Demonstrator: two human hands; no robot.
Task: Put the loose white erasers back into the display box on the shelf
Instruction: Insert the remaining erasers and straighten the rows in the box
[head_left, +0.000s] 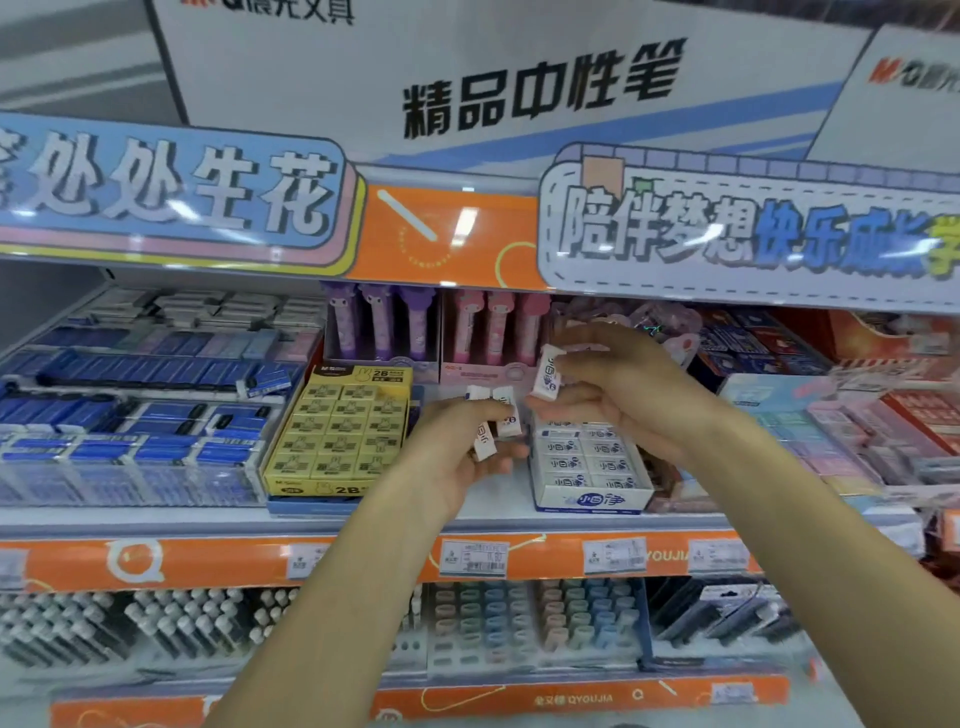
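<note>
A white display box (592, 500) with blue print stands on the middle shelf, holding rows of white erasers (587, 457). My left hand (457, 457) is just left of the box, closed around a few loose white erasers (493, 423) that stick up from its fingers. My right hand (613, 384) hovers above the back of the box and pinches one white eraser (548, 373) upright between thumb and fingers. The back rows of the box are hidden by my right hand.
A yellow box of 2B erasers (337, 431) stands left of my left hand. Blue eraser packs (130, 415) fill the far left. Purple and pink pen displays (431, 327) stand behind. Pastel boxes (831, 431) lie at the right. An orange shelf edge (363, 558) runs below.
</note>
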